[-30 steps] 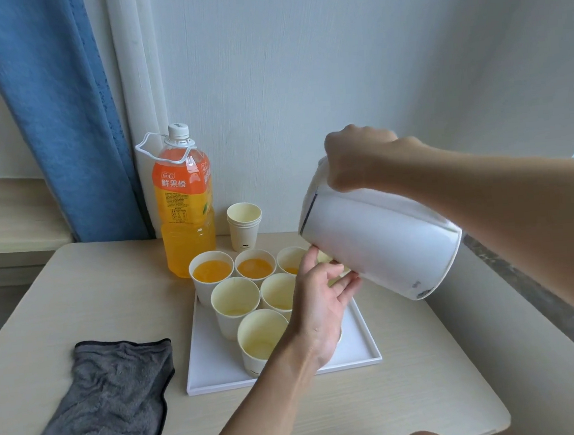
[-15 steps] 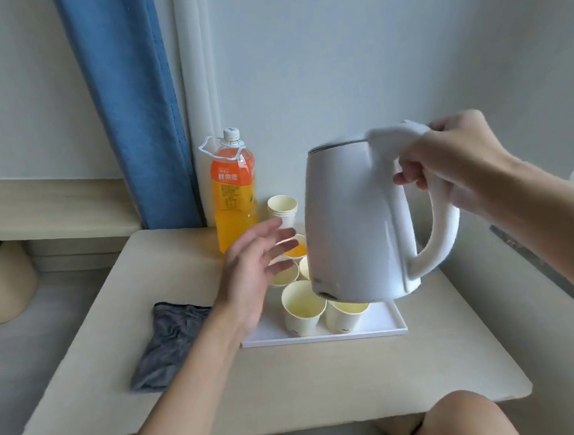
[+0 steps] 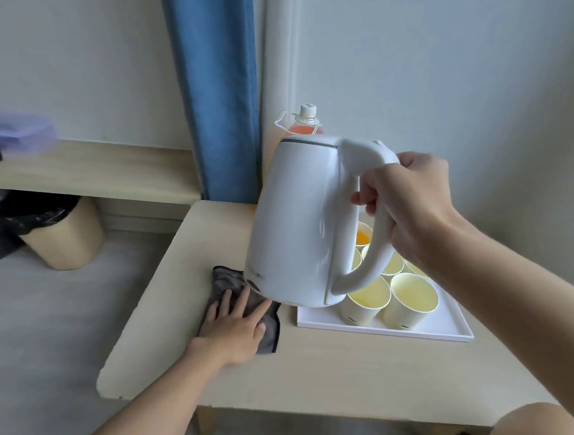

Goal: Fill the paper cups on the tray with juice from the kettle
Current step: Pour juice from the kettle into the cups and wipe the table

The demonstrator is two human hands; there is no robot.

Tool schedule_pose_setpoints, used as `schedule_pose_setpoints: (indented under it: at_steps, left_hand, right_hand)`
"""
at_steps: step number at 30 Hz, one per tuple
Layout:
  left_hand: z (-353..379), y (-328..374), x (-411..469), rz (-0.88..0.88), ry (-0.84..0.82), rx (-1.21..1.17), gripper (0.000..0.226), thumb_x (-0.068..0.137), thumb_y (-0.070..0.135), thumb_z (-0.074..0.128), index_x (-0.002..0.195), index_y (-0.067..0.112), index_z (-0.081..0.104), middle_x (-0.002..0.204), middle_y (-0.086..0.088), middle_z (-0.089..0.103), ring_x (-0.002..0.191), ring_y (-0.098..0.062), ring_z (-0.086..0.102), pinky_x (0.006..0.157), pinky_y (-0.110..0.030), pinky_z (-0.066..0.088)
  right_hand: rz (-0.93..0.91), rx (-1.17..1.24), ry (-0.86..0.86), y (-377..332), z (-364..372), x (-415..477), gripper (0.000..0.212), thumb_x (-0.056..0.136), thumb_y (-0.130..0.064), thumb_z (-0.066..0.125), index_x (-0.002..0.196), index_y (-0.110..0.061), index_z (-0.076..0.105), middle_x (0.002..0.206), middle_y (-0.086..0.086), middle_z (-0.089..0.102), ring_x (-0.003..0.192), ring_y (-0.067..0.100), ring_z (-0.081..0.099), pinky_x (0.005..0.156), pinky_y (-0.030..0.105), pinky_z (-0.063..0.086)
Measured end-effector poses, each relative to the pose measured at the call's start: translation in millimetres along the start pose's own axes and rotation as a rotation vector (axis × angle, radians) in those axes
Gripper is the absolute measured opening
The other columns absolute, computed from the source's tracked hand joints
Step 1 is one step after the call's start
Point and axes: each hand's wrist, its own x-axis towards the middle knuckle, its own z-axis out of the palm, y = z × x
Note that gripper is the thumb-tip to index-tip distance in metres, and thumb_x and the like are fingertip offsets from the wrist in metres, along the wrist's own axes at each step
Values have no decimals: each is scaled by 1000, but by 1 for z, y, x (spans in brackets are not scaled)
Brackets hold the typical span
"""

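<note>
The right hand point(image 3: 412, 207), curled round the handle, has righted the white plastic kettle point(image 3: 296, 223) over the pale paper cups point(image 3: 412, 296) on the white tray point(image 3: 425, 330), the left hand point(image 3: 235, 324) now lies flat on the grey cloth point(image 3: 225, 277), and pouring appears paused with front cups unfilled.

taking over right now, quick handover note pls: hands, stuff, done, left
Right hand grips the kettle by its handle, upright in the air over the left edge of the tray, not pouring.
Left hand lies flat on the grey cloth on the table, beside the tray.
Done: one back cup shows orange juice.
Left: the two front cups look unfilled; the rest are partly hidden by the kettle.
</note>
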Motion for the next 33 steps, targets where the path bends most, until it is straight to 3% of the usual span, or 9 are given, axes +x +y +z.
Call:
schedule_pose_setpoints:
  at_steps: [5, 11, 15, 17, 20, 23, 25, 28, 33]
  left_hand:
    - [-15, -23, 30, -33, 23, 28, 53, 111, 39, 15, 164, 32, 14, 172, -2, -19, 158, -32, -18, 128, -50, -3]
    - [-39, -52, 67, -84, 16, 55, 74, 107, 40, 36, 165, 26, -8, 172, 0, -19, 158, -28, -19, 129, -47, -2]
    - [-74, -59, 74, -104, 23, -74, 68, 106, 40, 41, 165, 19, 16, 173, -8, 8, 159, -32, 9, 127, -48, 16]
    - [-87, -64, 70, -48, 95, -315, 32, 100, 34, 47, 123, 20, 64, 139, -8, 59, 123, -29, 55, 112, -47, 40]
    - [-93, -78, 59, -114, 423, -689, 40, 95, 1, 47, 67, 27, 58, 80, -3, 65, 78, -23, 59, 74, -32, 49]
    - [-113, -64, 9, -168, 653, -1052, 29, 98, 2, 48, 92, 18, 70, 92, -6, 72, 83, -22, 65, 78, -35, 53]
    - [-120, -41, -27, -118, 635, -1186, 21, 102, 12, 47, 99, 19, 67, 86, -2, 68, 75, -18, 61, 70, -33, 51]
    - [-115, -12, -69, -41, 562, -1236, 14, 105, 38, 48, 111, 28, 56, 106, 0, 65, 97, -18, 63, 92, -43, 53]
    - [-117, 4, -85, -116, 498, -1308, 41, 98, 55, 54, 116, 19, 45, 106, 2, 52, 93, -15, 53, 95, -40, 47]
  right_hand:
    - [-41, -11, -1, 21, 27, 9, 23, 59, 10, 53, 80, 3, 59, 56, 13, 57, 45, 20, 51, 48, 27, 42]
    - [-71, -50, -6, 50, 56, 15, 33, 41, -8, 54, 73, -8, 60, 62, 18, 63, 56, 32, 60, 52, 37, 47]
    - [-69, -43, -18, 67, 65, 8, 32, 42, -8, 54, 73, -11, 62, 54, 7, 61, 61, 34, 64, 51, 33, 46]
    - [-53, -51, -7, 76, 67, 3, 35, 42, -9, 54, 75, -13, 64, 57, 7, 64, 64, 35, 66, 52, 35, 49]
    - [-71, -52, 4, 85, 71, -8, 30, 45, -9, 57, 74, -14, 64, 62, 8, 66, 68, 37, 66, 57, 45, 55]
    - [-93, -82, -12, 91, 76, -25, 23, 57, -2, 65, 76, -15, 61, 67, 5, 65, 68, 28, 62, 60, 42, 55]
    - [-94, -68, 2, 95, 80, -37, 23, 65, 1, 66, 78, -17, 61, 67, 0, 64, 64, 18, 58, 58, 34, 50]
    - [-87, -37, 38, 103, 87, -56, 23, 70, 0, 65, 82, -20, 60, 69, -7, 63, 62, 5, 55, 55, 20, 44]
    - [-34, 30, -54, 118, 93, -87, 26, 77, 0, 64, 87, -19, 50, 75, -4, 60, 64, 4, 54, 54, 13, 43]
